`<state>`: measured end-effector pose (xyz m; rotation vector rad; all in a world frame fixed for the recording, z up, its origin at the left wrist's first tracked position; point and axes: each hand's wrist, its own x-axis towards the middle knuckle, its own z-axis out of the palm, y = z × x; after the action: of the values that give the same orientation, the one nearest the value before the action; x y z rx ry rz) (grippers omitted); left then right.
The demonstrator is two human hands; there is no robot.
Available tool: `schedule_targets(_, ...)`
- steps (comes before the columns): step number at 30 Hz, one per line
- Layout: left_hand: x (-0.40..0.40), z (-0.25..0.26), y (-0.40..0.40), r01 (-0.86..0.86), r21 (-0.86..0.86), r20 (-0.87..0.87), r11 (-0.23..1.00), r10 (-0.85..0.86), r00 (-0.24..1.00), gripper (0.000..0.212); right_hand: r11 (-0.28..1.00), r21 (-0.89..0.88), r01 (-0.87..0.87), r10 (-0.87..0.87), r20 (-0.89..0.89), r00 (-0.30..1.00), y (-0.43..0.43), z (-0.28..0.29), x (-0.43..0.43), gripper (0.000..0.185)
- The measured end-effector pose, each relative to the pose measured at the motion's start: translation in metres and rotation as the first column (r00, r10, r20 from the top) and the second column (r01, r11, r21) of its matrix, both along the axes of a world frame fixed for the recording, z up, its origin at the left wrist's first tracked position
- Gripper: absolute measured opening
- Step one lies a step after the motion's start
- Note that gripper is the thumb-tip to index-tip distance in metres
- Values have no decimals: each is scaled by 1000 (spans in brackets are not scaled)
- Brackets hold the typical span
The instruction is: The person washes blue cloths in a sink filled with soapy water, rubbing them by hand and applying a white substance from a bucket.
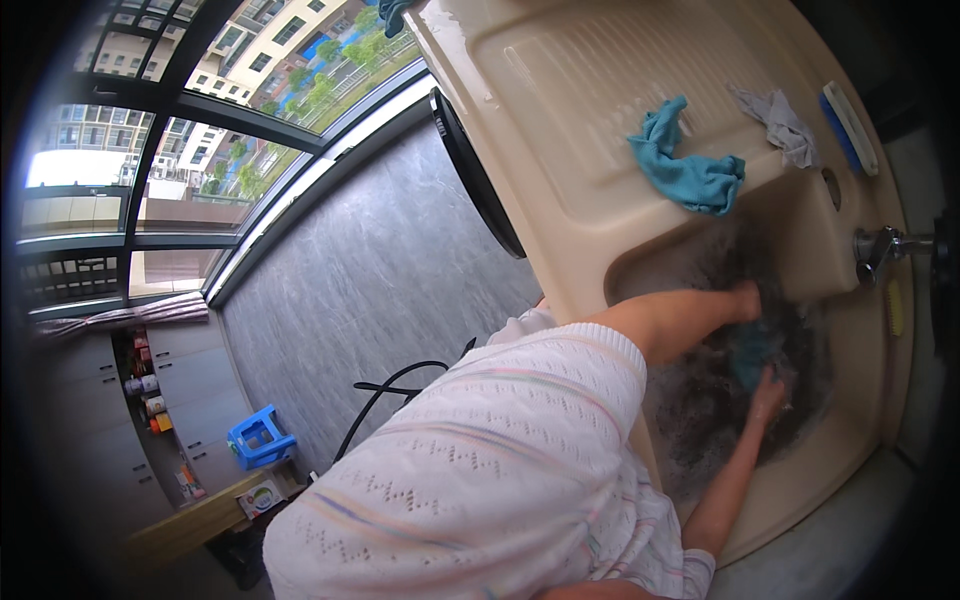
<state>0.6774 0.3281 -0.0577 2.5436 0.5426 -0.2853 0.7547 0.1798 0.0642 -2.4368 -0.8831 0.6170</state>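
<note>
Dark, sudsy water fills the basin of a beige laundry sink (855,397). In it a teal cloth (754,356) lies bunched between my hands. My right hand (769,394) grips the lower end of this cloth at the water's surface. At its upper end is my left hand (748,301), bent down into the water; its fingers are hidden. A second teal cloth (690,169) lies crumpled on the sink's ribbed washboard, above the basin's edge. Beside it is a crumpled grey-white cloth (780,124).
A chrome faucet (881,251) stands at the sink's far side, between a blue-bristled scrub brush (849,127) and a yellow brush (895,307). Another teal cloth (394,15) hangs at the sink's corner. A blue plastic stool (262,439) stands on the floor behind.
</note>
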Motion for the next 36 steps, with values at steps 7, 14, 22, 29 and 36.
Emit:
schedule_targets(7, 2, 56, 17, -244, -599, 140, 763, 400, 906, 20, 877, 474, 78, 72, -289, 955, 58, 44, -62, 20)
schedule_targets(14, -21, 101, 17, -30, -110, 383, 993, 70, 921, 11, 899, 437, -36, -97, 278, 956, 87, 39, -93, 25)
schedule_targets(22, -53, 180, 9, -553, -827, -418, -105, 772, 479, 19, 962, -22, 274, -273, 43, 961, -1, -27, 37, 42)
schedule_targets(29, -42, 105, 4, -431, -572, -56, 698, 491, 869, 14, 973, -134, -190, 185, -50, 981, 1, -1, -11, 33)
schedule_targets(36, -40, 157, 5, -480, -874, -413, -79, 642, 646, 25, 864, 388, 321, -63, -549, 834, 34, 26, -27, 28)
